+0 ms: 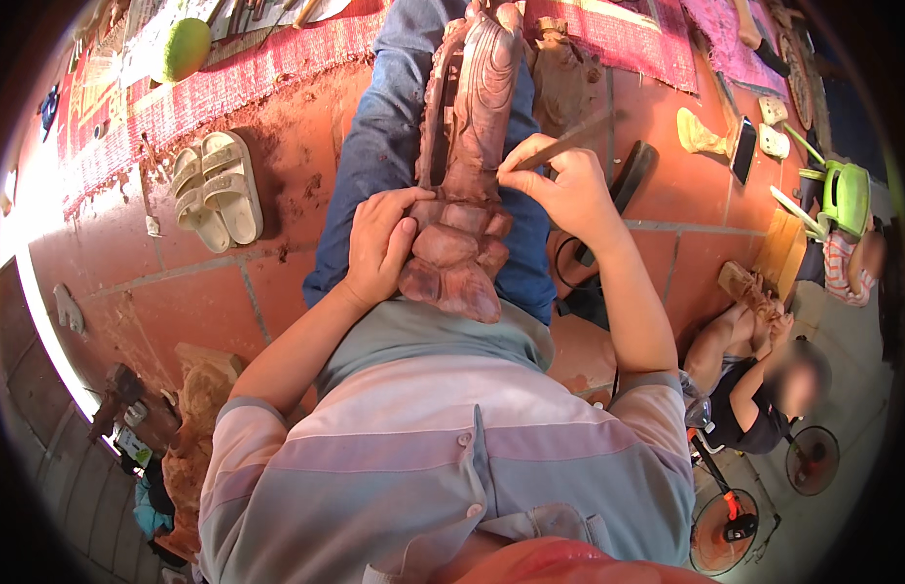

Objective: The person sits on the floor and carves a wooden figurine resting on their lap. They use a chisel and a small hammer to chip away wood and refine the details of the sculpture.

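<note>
The reddish wooden carving point(464, 219) lies lengthwise on the person's jeans point(350, 195). The left hand point(377, 251) rests against its lower left side; whether the fingers close underneath cannot be told. The right hand point(569, 190) pinches a slim tool point(577, 134) beside the carving's right edge. Folds and rounded base lobes appear already shaped; how much surface work remains cannot be judged. No lettering is legible on either item.

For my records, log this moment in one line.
Left hand: against reddish carving | Right hand: gripping slim tool at carving's side | Carving: over jeans | Sandals: on tiled floor, left
</note>
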The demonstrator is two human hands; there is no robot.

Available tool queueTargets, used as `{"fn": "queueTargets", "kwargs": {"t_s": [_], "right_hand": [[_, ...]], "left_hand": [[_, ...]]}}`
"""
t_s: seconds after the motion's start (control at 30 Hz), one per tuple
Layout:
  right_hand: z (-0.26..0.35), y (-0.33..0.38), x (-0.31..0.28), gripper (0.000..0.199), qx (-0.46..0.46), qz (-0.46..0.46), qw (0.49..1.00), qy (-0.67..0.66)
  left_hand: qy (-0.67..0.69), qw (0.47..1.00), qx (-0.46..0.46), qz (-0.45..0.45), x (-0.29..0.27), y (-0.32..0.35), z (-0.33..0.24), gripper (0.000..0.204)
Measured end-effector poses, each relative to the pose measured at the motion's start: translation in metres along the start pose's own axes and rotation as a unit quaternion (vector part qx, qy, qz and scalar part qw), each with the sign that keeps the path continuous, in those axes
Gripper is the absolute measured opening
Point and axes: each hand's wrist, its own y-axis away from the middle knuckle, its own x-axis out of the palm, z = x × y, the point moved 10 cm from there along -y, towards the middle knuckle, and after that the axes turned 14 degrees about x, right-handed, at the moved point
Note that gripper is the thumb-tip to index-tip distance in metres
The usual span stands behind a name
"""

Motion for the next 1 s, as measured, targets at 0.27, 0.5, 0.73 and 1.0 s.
{"fn": "queueTargets", "kwargs": {"t_s": [0.27, 0.5, 0.73, 1.0], "right_hand": [[0.000, -0.005, -0.006, 0.006, -0.032, -0.028, 0.999, -0.006], [-0.020, -0.007, -0.005, 0.006, 0.044, 0.004, 0.999, -0.023], [-0.011, 0.002, 0.002, 0.007, 0.042, 0.060, 0.997, -0.018], [-0.012, 0.004, -0.003, 0.006, -0.032, -0.009, 0.999, -0.026]], "left_hand": [[0.013, 1.000, -0.008, -0.016, -0.002, -0.005, 0.000, 0.034], [-0.003, 1.000, 0.004, -0.006, 0.000, -0.002, -0.001, 0.035], [-0.013, 1.000, -0.007, -0.006, 0.000, 0.000, 0.000, 0.037], [-0.007, 1.000, -0.019, -0.013, -0.001, -0.001, 0.002, 0.037]]}}
